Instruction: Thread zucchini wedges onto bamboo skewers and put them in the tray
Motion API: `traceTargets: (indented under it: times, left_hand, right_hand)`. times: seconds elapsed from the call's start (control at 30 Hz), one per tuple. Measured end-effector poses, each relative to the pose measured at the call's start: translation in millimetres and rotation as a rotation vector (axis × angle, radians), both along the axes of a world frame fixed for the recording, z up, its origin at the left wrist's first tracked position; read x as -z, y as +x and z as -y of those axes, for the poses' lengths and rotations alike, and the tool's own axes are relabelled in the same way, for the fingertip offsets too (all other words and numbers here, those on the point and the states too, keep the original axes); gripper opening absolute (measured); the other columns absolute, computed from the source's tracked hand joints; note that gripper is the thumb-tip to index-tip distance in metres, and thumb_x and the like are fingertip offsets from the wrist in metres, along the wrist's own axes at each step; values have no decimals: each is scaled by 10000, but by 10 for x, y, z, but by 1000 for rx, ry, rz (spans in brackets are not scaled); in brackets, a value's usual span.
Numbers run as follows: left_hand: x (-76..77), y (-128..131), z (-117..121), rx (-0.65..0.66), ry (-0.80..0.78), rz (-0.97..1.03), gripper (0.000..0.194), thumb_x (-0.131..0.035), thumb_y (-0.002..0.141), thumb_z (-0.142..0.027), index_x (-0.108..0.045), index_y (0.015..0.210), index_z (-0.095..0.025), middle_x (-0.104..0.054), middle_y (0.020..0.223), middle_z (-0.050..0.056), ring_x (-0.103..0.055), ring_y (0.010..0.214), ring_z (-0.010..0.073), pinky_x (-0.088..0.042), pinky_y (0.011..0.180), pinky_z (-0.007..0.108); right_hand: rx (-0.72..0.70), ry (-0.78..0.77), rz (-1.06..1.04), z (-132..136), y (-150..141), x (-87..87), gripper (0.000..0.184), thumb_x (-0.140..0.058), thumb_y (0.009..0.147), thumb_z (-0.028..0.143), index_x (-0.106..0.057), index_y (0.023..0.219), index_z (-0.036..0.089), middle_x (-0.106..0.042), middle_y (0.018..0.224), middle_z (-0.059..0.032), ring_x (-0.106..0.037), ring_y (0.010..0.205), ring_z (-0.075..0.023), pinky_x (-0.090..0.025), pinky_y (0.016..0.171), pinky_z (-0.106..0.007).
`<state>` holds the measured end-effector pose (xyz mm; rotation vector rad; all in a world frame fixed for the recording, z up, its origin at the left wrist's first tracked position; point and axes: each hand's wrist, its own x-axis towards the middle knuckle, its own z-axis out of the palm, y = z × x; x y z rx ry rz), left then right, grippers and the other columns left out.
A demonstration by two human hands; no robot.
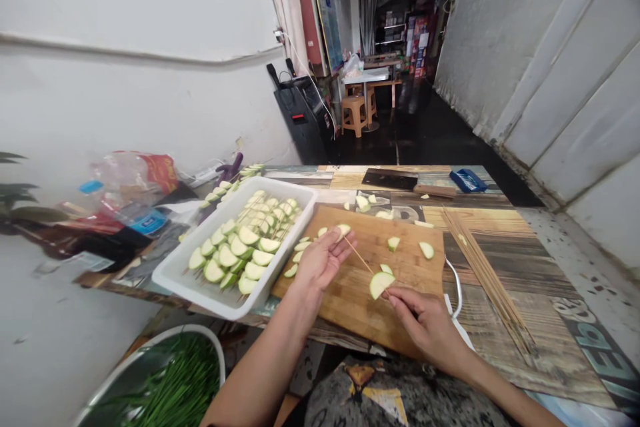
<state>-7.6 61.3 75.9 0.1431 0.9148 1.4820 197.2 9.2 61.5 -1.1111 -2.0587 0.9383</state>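
Note:
My right hand pinches the near end of a thin bamboo skewer with a pale green vegetable slice threaded on it, just above the wooden cutting board. My left hand hovers over the board's left side, fingers half curled around another slice at the skewer's far tip. Loose slices lie on the board. A white tray to the left holds several skewered slices.
A bundle of bare skewers lies on the table right of the board. A cleaver and a blue object rest at the far edge. A bowl of green chives sits low left. Bags and clutter line the left wall.

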Motion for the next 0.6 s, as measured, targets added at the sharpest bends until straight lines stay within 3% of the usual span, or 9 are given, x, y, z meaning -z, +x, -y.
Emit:
traceTargets:
  times: [0.3,0.5,0.6]
  left_hand:
    - [-4,31,38,46,44,-45,54,-591,751,-72,-630,781,-93,-687,842,85,-657,847,218,-505,865,415]
    - [-40,104,53,40,67,-50,58,-589,754,-68,-628,791,-89,-688,828,78,-658,829,200,-496,880,407]
    - [-46,99,55,47,61,40,51,-575,773,-81,-617,789,-105,-690,809,72,-655,845,193,-481,897,426]
  right_hand:
    - [5,0,-5,-2,-19,-17,273,-424,883,275,-664,955,166,-693,813,-35,-647,786,-161,-484,696,-220]
    - [30,0,-2,-1,-45,-17,290,-406,890,287,-657,971,167,-699,871,-49,-648,773,-163,-486,683,-229]
    - [45,8,1,-8,-57,-22,286,-406,889,287,-663,947,176,-705,872,-48,-653,759,-168,-492,665,-236]
